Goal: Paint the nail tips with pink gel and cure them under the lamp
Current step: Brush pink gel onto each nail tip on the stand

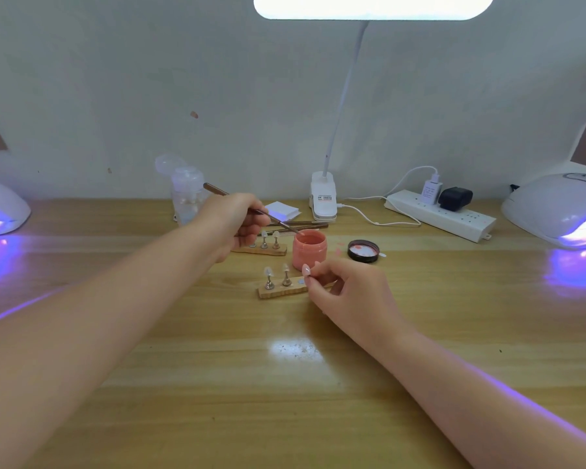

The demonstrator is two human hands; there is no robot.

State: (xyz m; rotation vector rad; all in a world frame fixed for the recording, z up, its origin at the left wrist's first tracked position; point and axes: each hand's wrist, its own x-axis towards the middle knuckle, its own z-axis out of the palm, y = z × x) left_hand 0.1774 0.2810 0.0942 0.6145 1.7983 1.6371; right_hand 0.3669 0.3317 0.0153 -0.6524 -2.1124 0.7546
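The left hand pinches a thin brush with its fingers curled round the handle. The brush has a shiny metal-looking handle, and its tip sits at the rim of the open pink gel jar. The jar is small, round and smooth, and it stands on the wooden counter. Its black round lid lies just beside it, upside down, with pink smears inside.

The right hand pinches one small nail tip between thumb and finger, right in front of the jar. The tip is pale pink, glossy and oval. Below it lies a flat wooden holder with two clear nail tips on little metal stands. A second wooden holder with more tips sits behind the left hand.

A white curing lamp with a round smooth top glows purple at the far right, and another curing lamp glows at the far left. At the back stand a clear plastic bottle, a white clip desk lamp and a long white power strip. The clip has a small label, but the writing is too small to read
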